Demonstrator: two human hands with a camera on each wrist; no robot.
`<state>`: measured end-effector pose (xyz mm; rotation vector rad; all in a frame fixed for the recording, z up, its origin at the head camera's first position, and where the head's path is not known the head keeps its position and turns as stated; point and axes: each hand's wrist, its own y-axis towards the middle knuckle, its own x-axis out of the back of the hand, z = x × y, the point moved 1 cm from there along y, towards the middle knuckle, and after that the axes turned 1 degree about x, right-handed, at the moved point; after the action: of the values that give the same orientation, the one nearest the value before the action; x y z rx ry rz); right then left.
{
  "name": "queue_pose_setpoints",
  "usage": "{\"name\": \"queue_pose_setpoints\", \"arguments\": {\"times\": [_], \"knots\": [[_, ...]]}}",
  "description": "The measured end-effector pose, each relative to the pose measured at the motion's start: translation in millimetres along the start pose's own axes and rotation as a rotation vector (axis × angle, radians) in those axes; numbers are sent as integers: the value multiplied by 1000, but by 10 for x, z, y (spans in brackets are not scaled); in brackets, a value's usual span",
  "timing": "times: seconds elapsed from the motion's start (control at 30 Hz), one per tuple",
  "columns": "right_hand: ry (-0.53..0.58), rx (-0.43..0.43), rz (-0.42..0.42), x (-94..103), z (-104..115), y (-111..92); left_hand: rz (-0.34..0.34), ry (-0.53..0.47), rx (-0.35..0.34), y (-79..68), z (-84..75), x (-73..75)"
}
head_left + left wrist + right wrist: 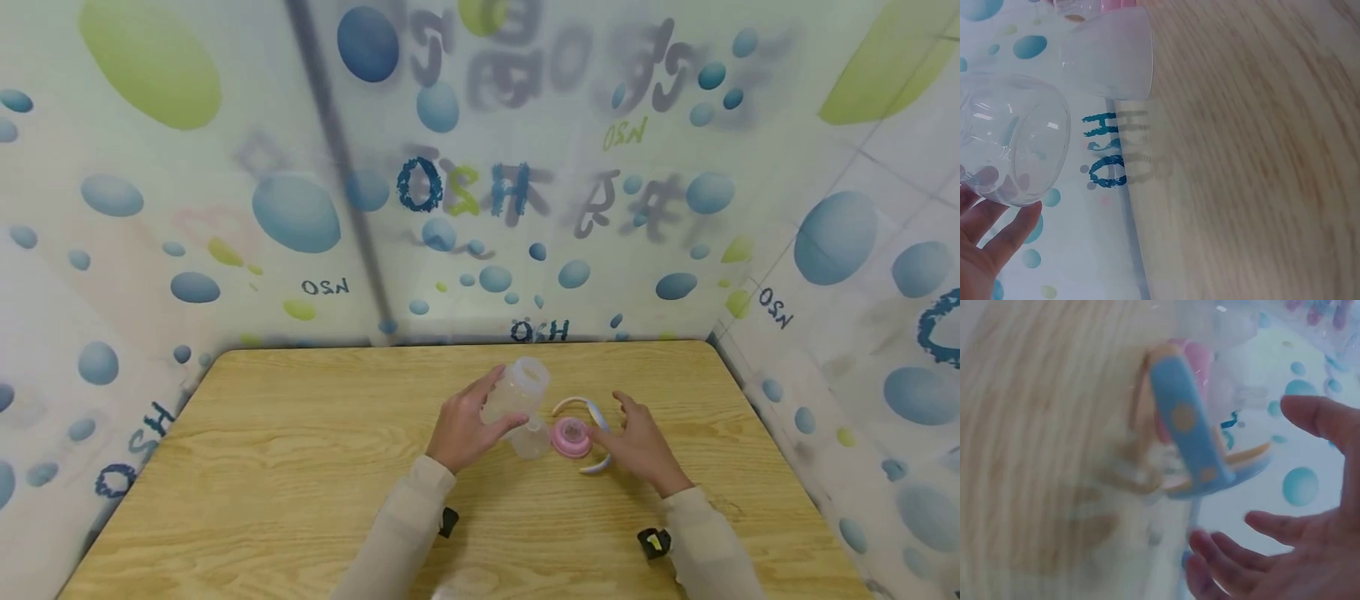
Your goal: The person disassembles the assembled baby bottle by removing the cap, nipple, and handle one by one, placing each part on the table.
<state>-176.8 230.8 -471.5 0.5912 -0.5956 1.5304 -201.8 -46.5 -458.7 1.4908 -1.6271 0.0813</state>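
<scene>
My left hand (463,427) grips a clear baby bottle (519,390) whose open neck points up and away, raised over the table. In the left wrist view, fingertips rest against the rounded base of the bottle (1019,140). Beside it on the table stands a translucent bottle cap (530,442). A pink screw ring with a teat (572,438) lies just right of the cap. Around the ring curves a blue two-armed bottle handle (1182,419) with yellowish ends. My right hand (639,442) hovers at the handle's right side, fingers spread and holding nothing.
The wooden table (322,417) ends at a patterned back wall (480,250), with another patterned wall on the right. Small black objects (655,543) show beside both forearms.
</scene>
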Motion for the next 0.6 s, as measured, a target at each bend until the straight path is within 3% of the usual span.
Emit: {"name": "queue_pose_setpoints", "arguments": {"times": [0.13,0.23,0.3,0.43,0.6], "knots": [[60,121,-109,-57,173,16,5,-50,42,-6,31,-9],[182,211,-136,-134,353,18,27,-139,90,-10,47,-9],[245,248,-122,-141,571,-27,48,-204,127,-16,56,-5],[317,322,-83,-264,745,22,95,-321,192,-41,80,-7],[309,381,-30,-430,753,108,129,-414,230,-89,121,-6]]}}
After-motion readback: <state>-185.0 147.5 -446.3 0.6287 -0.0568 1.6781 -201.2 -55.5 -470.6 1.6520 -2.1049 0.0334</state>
